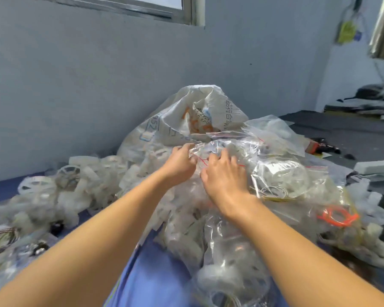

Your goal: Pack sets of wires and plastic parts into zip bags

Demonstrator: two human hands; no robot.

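We pinched, left hand [182, 161] and right hand [224, 177] close together, the mouth of the clear plastic zip bag [230, 144] lying just ahead atop the heap of filled bags [284, 176], its red seal running crosswise between them.

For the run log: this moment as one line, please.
left hand: pinches red-lined mouth of clear plastic zip bag | right hand: grips same mouth | behind: printed white woven sack | beside: translucent white plastic parts
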